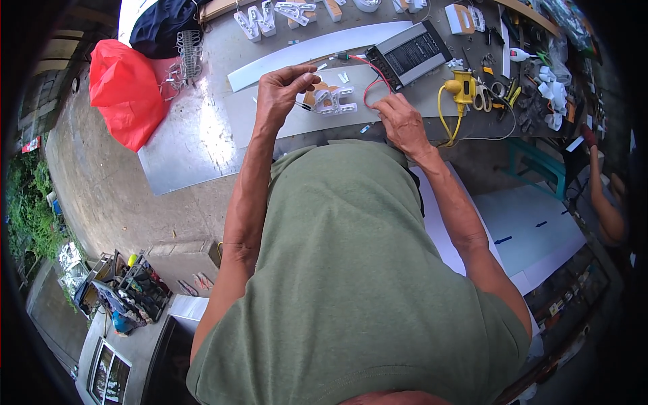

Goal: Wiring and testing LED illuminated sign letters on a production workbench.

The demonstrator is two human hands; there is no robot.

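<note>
My left hand [287, 93] is raised over the workbench with thumb and forefinger pinched together. A small white strip [321, 67] shows by the fingertips; whether they grip it, I cannot tell. Just below this hand lies a channel-letter shell [331, 102] with a white outline and small lamp modules inside. A thin dark wire end [304, 106] sits between the hand and the shell. To the right, my right hand [403, 123] is closed, its fingertips at the end of a red wire [366, 92]. This wire loops beside a grey power supply [410, 54].
Several white letter shells [293, 12] stand along the back. A yellow socket block [462, 88] with its cable and scissors [482, 100] lie at the right, beside scattered tools. A red bag [127, 91] hangs at the left. Another person's arm [597, 179] shows at far right.
</note>
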